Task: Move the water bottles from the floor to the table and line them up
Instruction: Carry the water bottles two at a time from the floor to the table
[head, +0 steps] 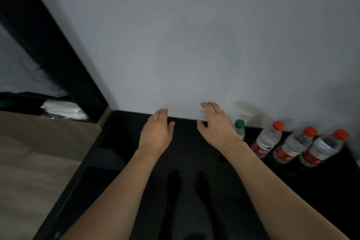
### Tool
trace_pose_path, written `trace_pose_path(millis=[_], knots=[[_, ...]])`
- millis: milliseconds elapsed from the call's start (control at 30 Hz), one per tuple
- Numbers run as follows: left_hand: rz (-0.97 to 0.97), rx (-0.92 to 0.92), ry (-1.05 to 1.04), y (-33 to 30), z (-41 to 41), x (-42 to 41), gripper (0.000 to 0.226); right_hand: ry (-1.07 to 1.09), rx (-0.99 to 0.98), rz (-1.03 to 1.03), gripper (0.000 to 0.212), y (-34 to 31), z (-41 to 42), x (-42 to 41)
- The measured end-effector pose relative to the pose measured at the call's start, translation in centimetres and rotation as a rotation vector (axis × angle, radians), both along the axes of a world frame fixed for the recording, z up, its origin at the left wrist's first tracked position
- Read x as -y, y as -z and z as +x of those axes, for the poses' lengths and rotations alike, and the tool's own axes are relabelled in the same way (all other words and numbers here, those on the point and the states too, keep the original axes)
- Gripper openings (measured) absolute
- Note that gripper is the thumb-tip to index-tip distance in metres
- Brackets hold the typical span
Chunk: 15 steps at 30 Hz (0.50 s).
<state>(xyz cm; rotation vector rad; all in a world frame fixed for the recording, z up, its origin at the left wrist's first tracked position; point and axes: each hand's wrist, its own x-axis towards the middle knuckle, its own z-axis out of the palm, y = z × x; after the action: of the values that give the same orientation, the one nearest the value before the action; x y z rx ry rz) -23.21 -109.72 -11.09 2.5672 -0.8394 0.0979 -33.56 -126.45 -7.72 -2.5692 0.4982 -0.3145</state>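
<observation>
We hold our left hand (156, 132) and our right hand (216, 124) out over the black tabletop (185, 161). Both hands hold nothing. The fingers (162, 114) of the left hand lie close together and a little bent. The fingers of the right hand are loosely spread and a little bent too.

Four water bottles stand in a row on the tabletop, close to the white wall (194, 35). The green-capped bottle (240, 128) is just behind our right wrist, so we see only part of it. Next to it, going right, stand three red-capped bottles (296, 146), near each other. All four stand up with their caps on top, so their long side goes up and down. They look tilted, but we think that is just the wide camera.

We think we are between bottles now, with four already lined up. We cannot see any bottle on the wooden floor (29, 161) from here. Next, we think we need to bend down, find another bottle, grab it around the middle, and stand it beside the green-capped one.
</observation>
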Motion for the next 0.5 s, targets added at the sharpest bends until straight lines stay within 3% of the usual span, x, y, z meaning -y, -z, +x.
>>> trace_pose_path(millis=[500], knots=[[-0.035,0.03,-0.428,-3.3,4.3,-31.9,0.047,-0.404,-0.043,-0.046,0.059,-2.8,10.6,-28.7]])
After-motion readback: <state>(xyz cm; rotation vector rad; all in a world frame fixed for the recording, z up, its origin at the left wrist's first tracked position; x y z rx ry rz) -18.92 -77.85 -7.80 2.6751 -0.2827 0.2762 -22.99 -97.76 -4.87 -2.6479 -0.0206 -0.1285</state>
